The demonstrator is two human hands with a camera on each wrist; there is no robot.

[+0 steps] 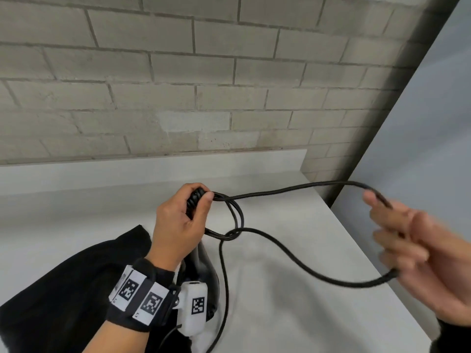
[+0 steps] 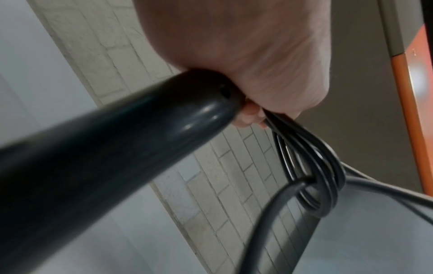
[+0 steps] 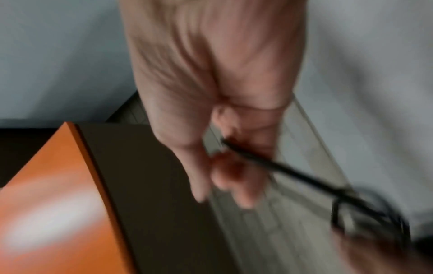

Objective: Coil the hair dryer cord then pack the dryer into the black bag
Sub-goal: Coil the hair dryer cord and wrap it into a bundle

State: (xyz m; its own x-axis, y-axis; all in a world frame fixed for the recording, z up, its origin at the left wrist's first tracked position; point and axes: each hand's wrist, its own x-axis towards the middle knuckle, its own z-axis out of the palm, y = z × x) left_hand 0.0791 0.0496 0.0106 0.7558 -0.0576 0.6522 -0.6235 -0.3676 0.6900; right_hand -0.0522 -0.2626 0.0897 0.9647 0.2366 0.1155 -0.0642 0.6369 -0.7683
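My left hand grips the end of the black hair dryer's handle together with a few small loops of its black cord. The dryer body hangs below that hand, partly hidden by my wrist. From the loops a long run of cord arcs right to my right hand, which holds it between thumb and curled fingers; the picture there is blurred. Another stretch sags back across the table. The black bag lies flat at the lower left.
The white table ends at a right edge close to my right hand. A brick wall stands behind. An orange and dark panel shows in the right wrist view.
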